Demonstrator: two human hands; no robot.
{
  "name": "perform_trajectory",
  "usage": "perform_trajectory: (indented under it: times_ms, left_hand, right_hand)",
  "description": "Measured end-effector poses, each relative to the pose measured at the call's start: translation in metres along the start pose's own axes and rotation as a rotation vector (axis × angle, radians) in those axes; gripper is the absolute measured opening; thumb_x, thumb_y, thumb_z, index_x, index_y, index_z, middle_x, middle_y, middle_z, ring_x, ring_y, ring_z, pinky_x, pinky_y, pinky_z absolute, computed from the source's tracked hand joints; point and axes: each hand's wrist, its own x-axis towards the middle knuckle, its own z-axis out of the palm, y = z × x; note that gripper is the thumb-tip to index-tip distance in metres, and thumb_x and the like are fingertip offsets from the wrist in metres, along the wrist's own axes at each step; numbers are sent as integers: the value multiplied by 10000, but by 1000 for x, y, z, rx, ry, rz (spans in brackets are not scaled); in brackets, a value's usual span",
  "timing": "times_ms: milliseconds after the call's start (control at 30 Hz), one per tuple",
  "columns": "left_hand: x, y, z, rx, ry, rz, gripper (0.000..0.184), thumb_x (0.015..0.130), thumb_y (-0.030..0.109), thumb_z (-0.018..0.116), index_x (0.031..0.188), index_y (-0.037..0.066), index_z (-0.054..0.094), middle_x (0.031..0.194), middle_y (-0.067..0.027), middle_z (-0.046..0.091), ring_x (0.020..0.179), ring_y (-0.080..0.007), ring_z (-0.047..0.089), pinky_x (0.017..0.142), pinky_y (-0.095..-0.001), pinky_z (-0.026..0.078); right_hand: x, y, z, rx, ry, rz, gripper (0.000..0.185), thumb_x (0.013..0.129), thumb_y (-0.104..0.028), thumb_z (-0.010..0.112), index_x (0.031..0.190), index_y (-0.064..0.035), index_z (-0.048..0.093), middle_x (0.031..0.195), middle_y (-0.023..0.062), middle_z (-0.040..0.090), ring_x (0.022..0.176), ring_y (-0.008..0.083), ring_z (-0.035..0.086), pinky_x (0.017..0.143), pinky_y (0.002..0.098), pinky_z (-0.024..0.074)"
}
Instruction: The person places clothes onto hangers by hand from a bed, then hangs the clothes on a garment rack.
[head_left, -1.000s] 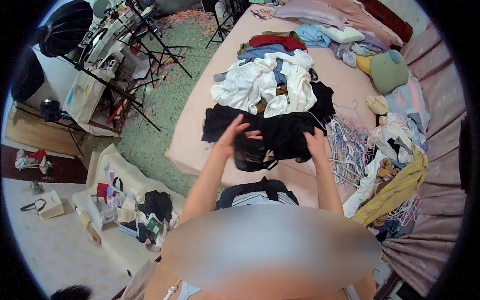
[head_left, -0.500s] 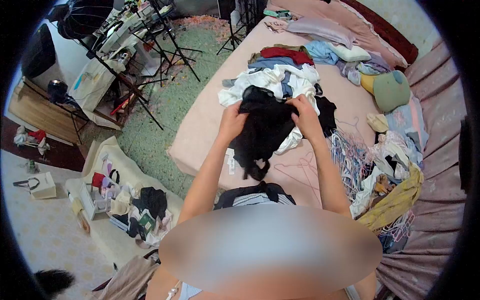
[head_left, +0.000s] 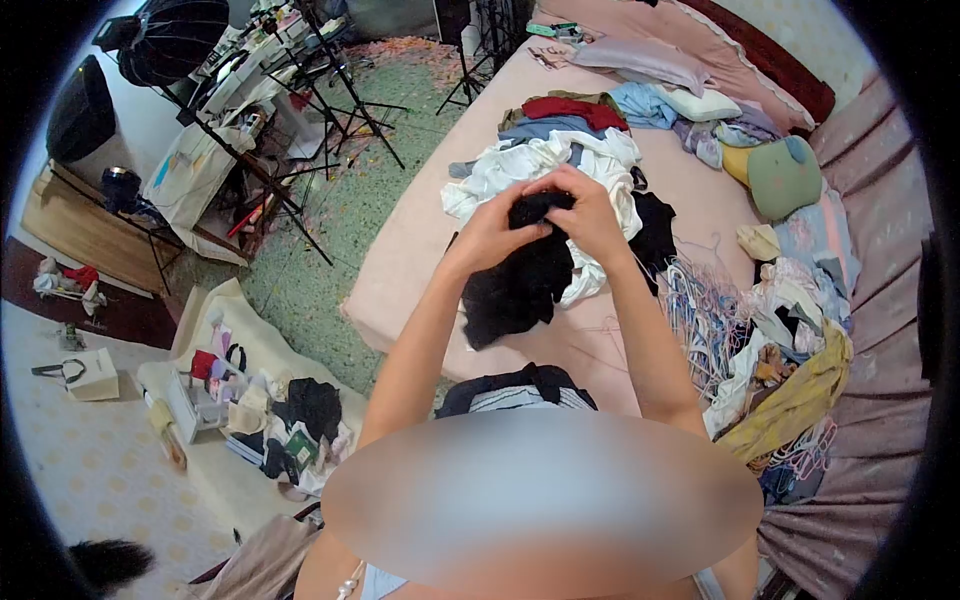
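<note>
A black garment [head_left: 515, 300] hangs bunched between my hands over the near part of the bed; its exact kind does not show. My left hand [head_left: 495, 232] is closed around its upper left side, thumb pointing inward. Closed on the upper right side is my right hand [head_left: 588, 212], its fingers arched over the top and meeting the left fingertips. A round gathered opening of dark cloth shows between the hands. Just behind lie white clothes [head_left: 500, 165], and another black garment [head_left: 655, 230] rests to the right.
Many hangers [head_left: 695, 325] lie tangled at the bed's right side, beside a heap of clothes with a yellow cloth [head_left: 790, 390]. A green cap [head_left: 785, 180] sits farther back. At left stand tripods [head_left: 340, 100] and a cream-covered seat [head_left: 215, 475] piled with small items.
My hands have come closer together and their fingers now meet at the top. The black garment is gathered up between them, and its white tag is mostly out of sight.
</note>
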Motion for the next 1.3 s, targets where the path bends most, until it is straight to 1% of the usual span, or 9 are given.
perform_trajectory:
  times_ms: [33,100,200,533,600,833,1067,1200,1300]
  left_hand:
    - [5,3,-3,0,-2,1,442,751,182,681,1128,15,522,924,-89,572,880,-174,552,793,-292,440]
    - [13,11,-10,32,-117,-388,209,788,169,618,921,7,609,621,-56,566,559,-137,553,536,-271,447]
    - [18,30,-13,-33,-128,-277,148,820,152,566,819,17,625,494,-3,482,444,-91,489,433,-255,388]
    - [26,52,-24,-164,-177,-473,157,829,158,548,795,10,587,518,14,450,437,-77,424,440,-229,357]
    - [26,68,-35,-393,-130,-452,161,841,162,536,783,16,572,497,26,410,414,-65,374,419,-222,317]
    - [33,79,-91,-462,314,-255,156,862,161,524,826,22,586,476,55,351,402,-46,312,404,-220,251]
    - [16,47,-161,-589,495,-196,193,888,160,513,901,-19,582,525,57,350,482,-58,322,480,-214,283]
    - [13,11,-158,-655,653,-252,216,879,144,521,959,-48,580,574,45,393,542,-61,357,511,-212,288]
    - [12,-2,-153,-590,637,-274,247,864,153,546,1030,-26,584,607,55,429,558,-57,391,538,-200,317]
  right_hand:
    - [1,-2,2,21,-20,78,288,618,71,545,883,-14,621,819,25,546,797,127,542,710,232,426]
    - [3,1,-2,129,13,114,286,630,68,577,899,-20,618,818,20,536,789,122,536,700,227,425]
    - [3,3,-9,214,60,124,280,652,43,626,921,-31,618,835,23,532,785,125,535,698,229,427]
    - [-12,26,-1,253,116,89,312,668,-12,677,968,-53,600,896,56,531,876,198,537,766,281,423]
    - [-28,51,8,-225,37,105,305,657,-2,663,947,-39,576,895,106,521,874,278,540,750,333,434]
    - [-97,130,51,-452,7,466,374,659,-141,685,1003,-43,572,926,160,542,898,349,538,768,396,437]
    - [-126,188,-8,-515,72,792,397,698,-311,647,971,-24,616,882,221,625,845,369,604,741,408,471]
    - [-105,180,-50,241,148,827,290,739,-201,658,900,36,610,741,76,626,648,146,577,582,269,438]
    - [-91,143,-69,241,123,817,247,746,-199,682,842,23,630,715,-8,590,624,77,503,568,236,396]
